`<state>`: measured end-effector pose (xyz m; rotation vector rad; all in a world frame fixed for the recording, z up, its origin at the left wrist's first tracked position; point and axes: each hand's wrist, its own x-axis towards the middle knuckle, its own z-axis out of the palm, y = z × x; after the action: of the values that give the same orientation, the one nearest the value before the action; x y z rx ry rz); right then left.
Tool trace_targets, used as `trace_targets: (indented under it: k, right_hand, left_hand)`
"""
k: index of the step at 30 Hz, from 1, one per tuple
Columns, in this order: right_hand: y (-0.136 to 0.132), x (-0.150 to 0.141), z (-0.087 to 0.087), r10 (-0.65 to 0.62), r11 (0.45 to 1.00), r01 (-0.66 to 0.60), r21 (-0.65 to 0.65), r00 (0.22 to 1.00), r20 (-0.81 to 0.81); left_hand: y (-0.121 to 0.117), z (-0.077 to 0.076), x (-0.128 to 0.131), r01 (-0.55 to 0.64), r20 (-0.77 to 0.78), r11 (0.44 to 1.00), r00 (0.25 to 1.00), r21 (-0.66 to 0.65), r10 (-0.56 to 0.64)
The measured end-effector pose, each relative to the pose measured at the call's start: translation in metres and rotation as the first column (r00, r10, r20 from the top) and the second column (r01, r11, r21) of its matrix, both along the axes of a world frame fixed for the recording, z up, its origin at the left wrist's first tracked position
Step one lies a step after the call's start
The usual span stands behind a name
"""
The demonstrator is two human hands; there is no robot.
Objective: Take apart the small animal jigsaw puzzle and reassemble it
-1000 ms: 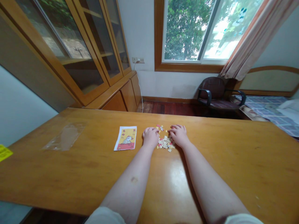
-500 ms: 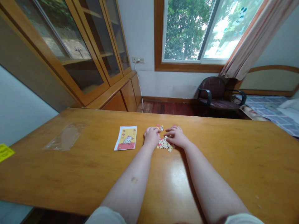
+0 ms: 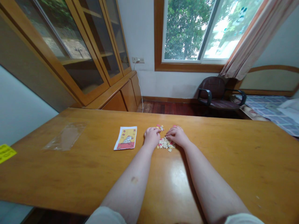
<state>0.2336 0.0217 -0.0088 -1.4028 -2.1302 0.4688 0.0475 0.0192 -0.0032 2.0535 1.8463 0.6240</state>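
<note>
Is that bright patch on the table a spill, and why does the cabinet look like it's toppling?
Head view: the pale patch on the tabletop looks like glare, lying between the left forearm and right forearm; head view: a dark shadow edges the right forearm; head view: the cabinet leans, probably from lens distortion; head view: the puzzle pieces are too small to tell their details.

Lay as a loose, flat heap of jigsaw puzzle pieces (image 3: pixel 165 143), mostly pale with touches of pink and yellow, right of the picture card (image 3: pixel 127 139), level with its near half. Sat also as a smaller pink-and-yellow cluster (image 3: pixel 160 127), level with its far edge, too small to tell whether joined.
</note>
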Motion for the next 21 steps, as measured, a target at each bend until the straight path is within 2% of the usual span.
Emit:
trace_targets:
  k: [3,8,11,13,18,21]
  right_hand:
    - [0.0011,0.0006,-0.0008,0.017,1.0,-0.017,-0.005,0.999,-0.033]
    - [0.0023,-0.0005,-0.0012,-0.012,0.999,0.009,-0.034,0.997,-0.079]
    - [0.0025,-0.0012,-0.0003,-0.021,0.999,0.018,-0.033,0.994,-0.104]
    - [0.0027,-0.0009,-0.0002,-0.03,0.999,0.028,-0.019,0.995,-0.098]
    - [0.0027,0.0001,-0.0034,-0.018,1.0,0.018,-0.015,1.0,-0.01]
    - [0.0025,-0.0011,-0.0064,-0.026,0.999,0.027,-0.026,0.999,0.029]
  left_hand:
    - [-0.0004,-0.0001,0.0008,0.054,0.015,0.999,0.998,0.008,-0.054]
    - [-0.0029,0.0028,0.0028,0.243,0.016,0.97,0.97,0.027,-0.244]
    - [-0.0024,0.0042,0.0025,0.284,-0.003,0.958,0.959,0.044,-0.285]
    - [-0.0013,0.0046,0.0008,0.248,-0.007,0.968,0.969,0.046,-0.248]
    - [-0.0005,0.0051,-0.0051,0.031,-0.137,0.999,0.99,0.014,-0.028]
    - [-0.0014,0.0039,-0.006,-0.004,-0.177,1.0,0.984,0.029,0.009]
